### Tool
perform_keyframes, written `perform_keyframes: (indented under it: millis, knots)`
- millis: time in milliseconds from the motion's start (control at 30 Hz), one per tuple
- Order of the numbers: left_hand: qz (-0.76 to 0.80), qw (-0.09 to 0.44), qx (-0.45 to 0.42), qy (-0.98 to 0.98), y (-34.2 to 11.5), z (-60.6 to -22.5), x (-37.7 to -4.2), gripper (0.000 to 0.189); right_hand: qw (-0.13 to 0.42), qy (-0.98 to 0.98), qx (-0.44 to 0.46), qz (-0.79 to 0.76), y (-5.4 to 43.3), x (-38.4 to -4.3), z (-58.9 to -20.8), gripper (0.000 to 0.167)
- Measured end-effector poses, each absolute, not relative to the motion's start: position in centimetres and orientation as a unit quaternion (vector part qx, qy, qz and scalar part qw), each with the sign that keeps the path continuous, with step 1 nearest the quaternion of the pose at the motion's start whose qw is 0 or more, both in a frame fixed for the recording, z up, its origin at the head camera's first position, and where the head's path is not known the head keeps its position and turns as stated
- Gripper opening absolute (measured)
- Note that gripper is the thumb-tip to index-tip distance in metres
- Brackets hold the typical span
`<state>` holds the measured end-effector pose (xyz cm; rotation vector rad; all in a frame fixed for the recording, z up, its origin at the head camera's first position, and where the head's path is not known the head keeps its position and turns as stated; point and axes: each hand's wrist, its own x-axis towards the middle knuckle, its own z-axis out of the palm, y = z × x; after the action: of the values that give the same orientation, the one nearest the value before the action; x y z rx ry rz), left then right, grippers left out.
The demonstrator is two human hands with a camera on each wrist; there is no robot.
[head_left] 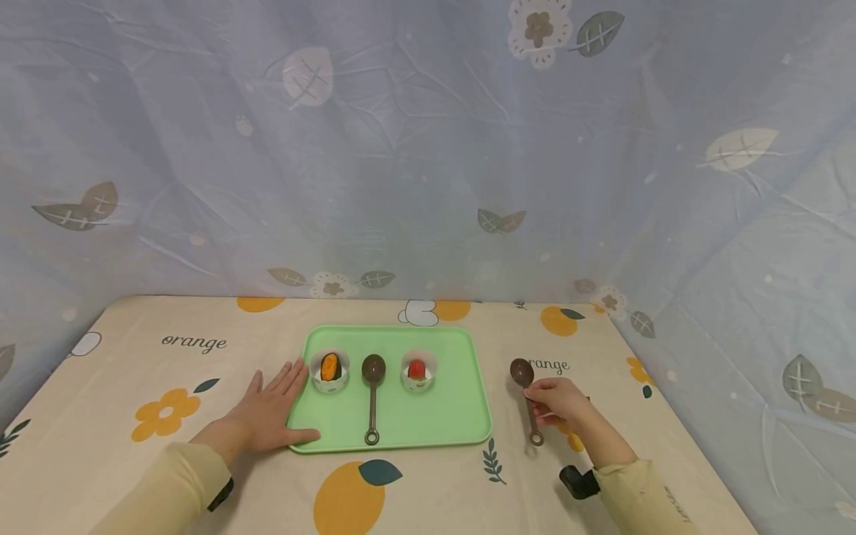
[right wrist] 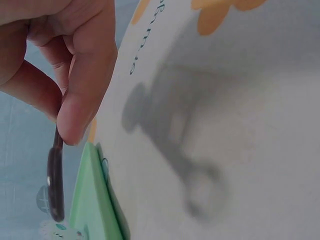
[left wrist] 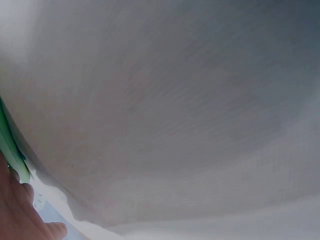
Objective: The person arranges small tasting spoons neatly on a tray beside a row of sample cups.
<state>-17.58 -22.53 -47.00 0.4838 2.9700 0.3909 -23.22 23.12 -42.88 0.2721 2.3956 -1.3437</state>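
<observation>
My right hand [head_left: 560, 402] pinches a dark brown spoon [head_left: 521, 372] by its handle, between thumb and fingers, to the right of the green tray [head_left: 435, 423]. Seen from the right wrist, the spoon [right wrist: 56, 185] hangs above the cloth and casts a shadow. With fingers spread, my left hand [head_left: 270, 412] rests at the tray's left edge, its thumb over the front left corner. On the tray lies another brown spoon [head_left: 374, 368], between two small white cups. Orange-topped sushi [head_left: 331, 367] fills the left cup [head_left: 330, 386]; a red-topped piece [head_left: 417, 369] sits in the right cup [head_left: 418, 386].
A cream cloth [head_left: 254, 490] printed with oranges and flowers covers the table. Pale blue leaf-patterned curtains [head_left: 401, 163] stand behind and at the sides. In the left wrist view, the pale cloth [left wrist: 160, 125] takes up most of the picture.
</observation>
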Motion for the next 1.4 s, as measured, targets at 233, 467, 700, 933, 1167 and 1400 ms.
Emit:
perform_keyframes:
  millis: [233,467,700,933,1167,1400]
  knots:
    - [0.130,0.057,0.162,0.976,-22.4,-46.8,-17.5,0.109,0.188,0.857,0.093,-0.471,22.1,-23.3,-42.5,0.023]
    - [0.131,0.060,0.161,0.976,-22.4,-46.7,-17.4,0.109,0.190,0.852,0.082,-0.480,20.9,-23.4,-42.1,0.023]
    - [0.133,0.056,0.159,0.977,-22.4,-46.7,-17.5,0.110,0.191,0.851,0.080,-0.482,19.6,-23.6,-41.8,0.023]
    - [0.130,0.053,0.157,0.978,-22.4,-46.8,-17.6,0.110,0.182,0.854,0.081,-0.481,18.5,-23.9,-41.8,0.022]
    - [0.133,0.065,0.157,0.976,-22.4,-46.5,-17.4,0.110,0.185,0.853,0.074,-0.482,17.5,-24.0,-41.7,0.020]
    - [0.135,0.067,0.161,0.975,-22.3,-46.3,-17.3,0.109,0.187,0.850,0.072,-0.487,16.8,-24.3,-42.1,0.020]
